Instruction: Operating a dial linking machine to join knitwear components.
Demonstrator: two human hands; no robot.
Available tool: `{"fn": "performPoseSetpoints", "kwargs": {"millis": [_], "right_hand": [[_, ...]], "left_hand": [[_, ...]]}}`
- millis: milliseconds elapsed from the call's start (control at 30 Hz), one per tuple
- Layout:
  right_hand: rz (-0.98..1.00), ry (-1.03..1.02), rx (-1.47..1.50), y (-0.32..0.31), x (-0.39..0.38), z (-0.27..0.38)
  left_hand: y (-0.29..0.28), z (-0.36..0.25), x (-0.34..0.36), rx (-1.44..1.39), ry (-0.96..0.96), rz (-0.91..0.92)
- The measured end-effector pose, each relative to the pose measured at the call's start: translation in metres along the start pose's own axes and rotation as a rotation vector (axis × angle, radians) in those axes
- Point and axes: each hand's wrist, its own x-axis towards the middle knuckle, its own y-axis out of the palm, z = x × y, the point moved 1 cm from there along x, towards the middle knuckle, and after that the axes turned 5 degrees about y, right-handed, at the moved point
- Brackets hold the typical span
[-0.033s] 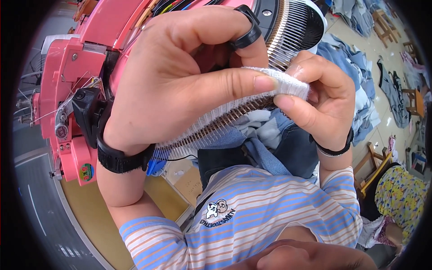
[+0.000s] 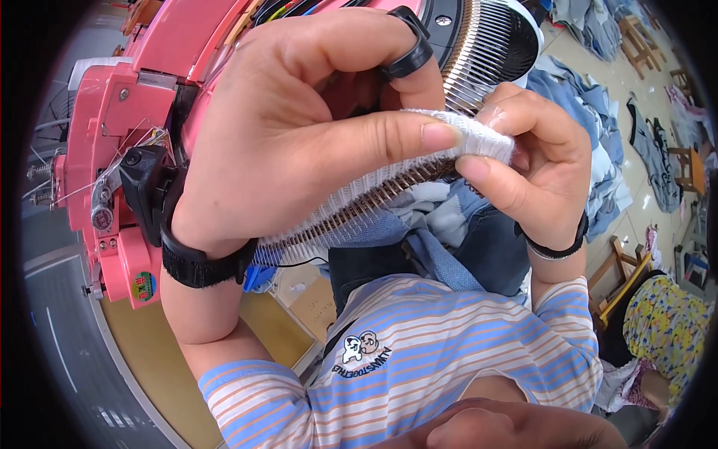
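Observation:
A strip of white ribbed knit fabric (image 2: 490,141) runs along a curved row of thin metal needles (image 2: 366,200) on the pink machine (image 2: 168,37). The thumb of my left hand (image 2: 277,142) presses on the top of the knit near its end, with the other fingers curled behind and partly hidden. My right hand (image 2: 550,165) pinches the knit's right end between thumb and bent fingers. Black bands circle a left finger and both wrists. How the loops sit on the needles beneath my fingers is hidden.
Further needles (image 2: 479,63) fan out behind my hands. Blue and grey knit pieces (image 2: 576,97) are heaped at the right, with more below the needles. Wooden stools (image 2: 624,280) and dark clothing (image 2: 654,153) lie farther right. A dark grey surface (image 2: 75,329) curves along the left.

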Motion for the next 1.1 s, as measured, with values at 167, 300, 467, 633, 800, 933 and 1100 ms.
{"fn": "performPoseSetpoints", "kwargs": {"millis": [167,300,467,633,800,933,1100], "right_hand": [[-0.039,0.015,0.063,-0.006,0.002,0.004],[-0.058,0.012,0.046,-0.006,0.005,0.004],[-0.074,0.000,0.039,-0.007,0.003,0.003],[-0.041,0.020,0.064,-0.007,-0.001,0.001],[0.126,0.233,0.163,-0.004,0.002,-0.003],[0.076,0.068,0.127,-0.006,0.001,-0.004],[0.012,-0.036,0.037,-0.004,0.004,-0.004]], "left_hand": [[-0.003,0.005,-0.003,-0.008,-0.072,-0.050],[0.006,-0.004,-0.003,-0.015,-0.086,-0.122],[0.006,0.010,0.001,0.001,0.003,-0.022],[0.006,0.005,0.003,0.147,0.060,0.017],[0.006,0.001,0.006,0.207,0.093,0.032],[0.002,0.003,0.008,0.193,0.120,0.060],[0.004,0.002,0.004,0.103,0.058,-0.005]]}}
